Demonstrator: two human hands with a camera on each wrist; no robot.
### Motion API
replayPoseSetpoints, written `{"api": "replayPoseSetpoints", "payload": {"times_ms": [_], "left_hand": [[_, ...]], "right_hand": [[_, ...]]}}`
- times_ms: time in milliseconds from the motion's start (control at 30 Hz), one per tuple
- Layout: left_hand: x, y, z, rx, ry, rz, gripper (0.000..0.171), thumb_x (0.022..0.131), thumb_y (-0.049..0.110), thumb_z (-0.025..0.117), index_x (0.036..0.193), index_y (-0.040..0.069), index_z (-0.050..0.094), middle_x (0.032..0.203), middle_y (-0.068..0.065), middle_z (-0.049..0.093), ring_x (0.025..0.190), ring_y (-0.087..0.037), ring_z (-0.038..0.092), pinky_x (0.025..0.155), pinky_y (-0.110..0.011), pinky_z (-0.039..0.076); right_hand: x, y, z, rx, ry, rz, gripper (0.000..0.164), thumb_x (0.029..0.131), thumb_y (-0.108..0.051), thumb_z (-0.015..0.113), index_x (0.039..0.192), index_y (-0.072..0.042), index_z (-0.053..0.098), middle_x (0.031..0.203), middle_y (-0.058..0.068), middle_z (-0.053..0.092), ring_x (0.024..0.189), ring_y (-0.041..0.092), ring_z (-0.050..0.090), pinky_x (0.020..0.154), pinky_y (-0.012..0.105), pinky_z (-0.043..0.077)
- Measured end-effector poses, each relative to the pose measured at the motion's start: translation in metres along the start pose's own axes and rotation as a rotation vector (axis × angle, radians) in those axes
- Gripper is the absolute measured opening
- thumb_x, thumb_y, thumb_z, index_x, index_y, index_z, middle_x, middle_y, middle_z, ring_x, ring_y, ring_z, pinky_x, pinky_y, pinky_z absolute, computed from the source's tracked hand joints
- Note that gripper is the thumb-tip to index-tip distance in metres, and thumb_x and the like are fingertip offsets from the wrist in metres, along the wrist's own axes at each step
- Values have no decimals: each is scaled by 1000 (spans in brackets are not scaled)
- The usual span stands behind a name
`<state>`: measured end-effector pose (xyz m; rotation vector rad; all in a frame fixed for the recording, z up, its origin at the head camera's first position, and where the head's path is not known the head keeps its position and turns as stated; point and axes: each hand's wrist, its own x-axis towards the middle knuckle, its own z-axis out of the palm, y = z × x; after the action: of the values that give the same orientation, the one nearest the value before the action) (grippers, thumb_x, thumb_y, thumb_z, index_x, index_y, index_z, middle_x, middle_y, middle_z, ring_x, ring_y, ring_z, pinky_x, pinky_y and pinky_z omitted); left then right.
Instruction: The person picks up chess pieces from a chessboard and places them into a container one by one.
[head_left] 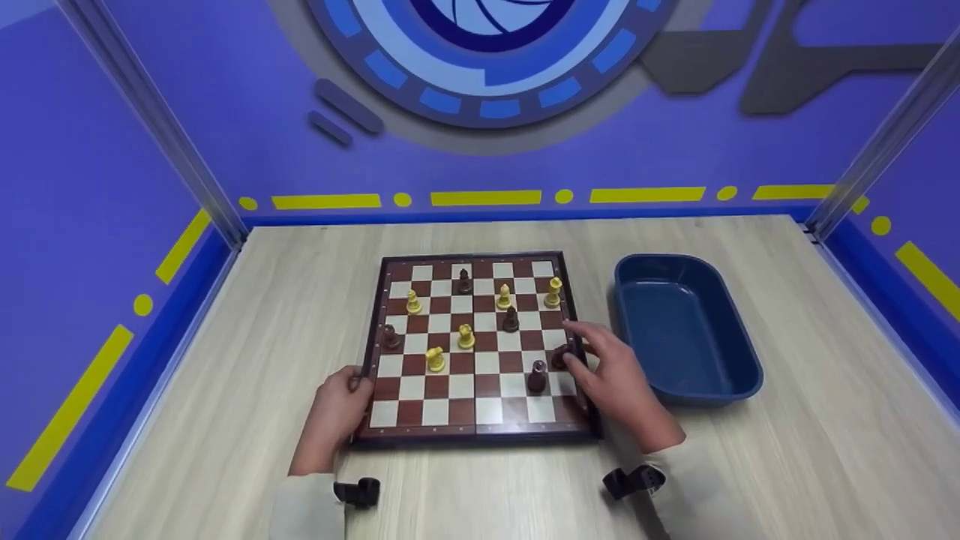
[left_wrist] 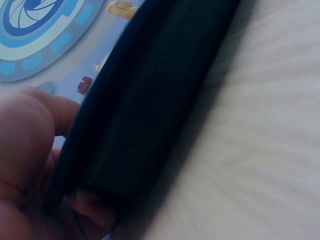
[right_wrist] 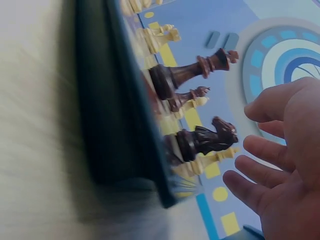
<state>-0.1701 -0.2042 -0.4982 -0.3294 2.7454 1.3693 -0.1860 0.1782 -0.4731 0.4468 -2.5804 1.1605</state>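
Observation:
A brown-and-white chessboard lies on the table with several dark and cream pieces standing on it. My left hand grips its left edge near the front corner; in the left wrist view, fingers curl beneath the dark board side. Over the right edge reaches my right hand, fingers spread and loosely bent around a dark knight. The right wrist view shows those fingertips apart from the knight, with nothing held. A tall dark king stands just left and in front of the knight.
Right of the board sits a deep blue plastic tub, close beside my right hand. Cream pieces such as a rook and a knight stand mid-board. Blue panels enclose the table's back and sides.

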Motion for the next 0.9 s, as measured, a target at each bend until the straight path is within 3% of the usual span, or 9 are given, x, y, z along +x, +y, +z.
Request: {"api": "replayPoseSetpoints", "payload": {"times_ms": [267, 467, 900], "left_hand": [[1, -1, -3, -64, -23, -16, 27, 93, 13, 49, 111, -3, 59, 73, -4, 60, 59, -13, 51, 55, -28, 43], [1, -3, -4, -44, -39, -39, 23, 94, 15, 49, 107, -1, 57, 74, -3, 58, 60, -13, 51, 55, -28, 43], [0, -3, -5, -46, -44, -16, 20, 95, 13, 49, 106, -1, 55, 77, -4, 59, 61, -13, 50, 57, -28, 43]], "right_hand": [[1, 4, 9, 46, 6, 50, 34, 85, -4, 70, 118, -9, 64, 119, 9, 64, 108, 23, 64, 90, 40, 53], [1, 6, 12, 90, -14, 106, 30, 85, -3, 70, 115, -9, 66, 116, 9, 65, 105, 23, 65, 92, 40, 52], [1, 10, 17, 66, -4, 98, 24, 84, -1, 69, 105, -11, 69, 104, 5, 70, 97, 19, 67, 88, 40, 52]]}}
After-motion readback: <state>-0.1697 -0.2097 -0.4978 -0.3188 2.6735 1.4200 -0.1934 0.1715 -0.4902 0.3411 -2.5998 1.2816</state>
